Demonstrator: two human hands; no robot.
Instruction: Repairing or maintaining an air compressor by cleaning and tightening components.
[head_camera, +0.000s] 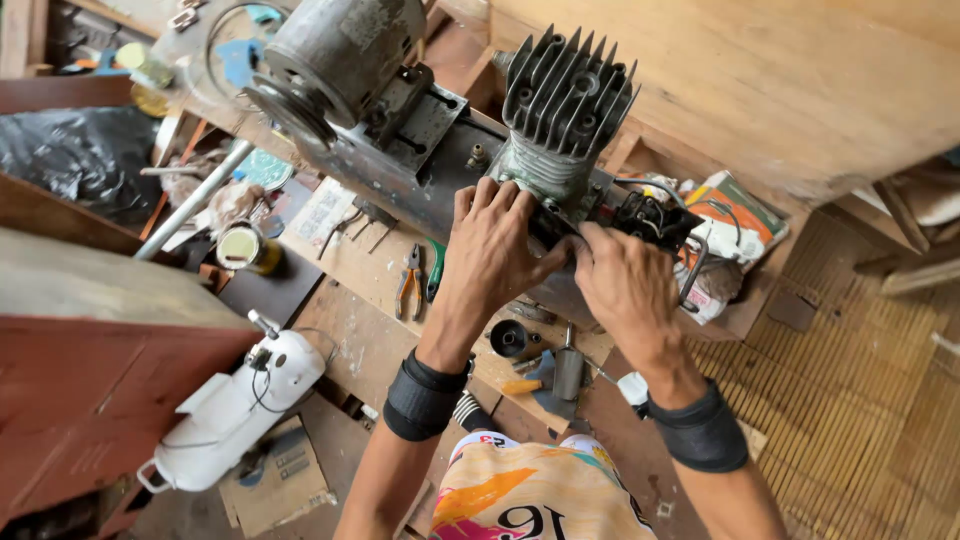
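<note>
Two hands on a small finned compressor pump at the workbench's front edge.

The finned pump (562, 120) stands bolted on a long grey base (420, 195) near the bench's (350, 290) front edge, beside an electric motor (345, 50). The left hand (497, 245) lies flat, fingers spread, against the pump's foot; the right hand (625, 285) curls its fingertips around a black switch box (650, 220) just beside it. Pliers (410, 285) lie on the bench below the base, a white canister (240, 405) well apart on the floor. Little free room around either wrist.

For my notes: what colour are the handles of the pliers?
Orange, on the pliers; the head view shows them.
</note>
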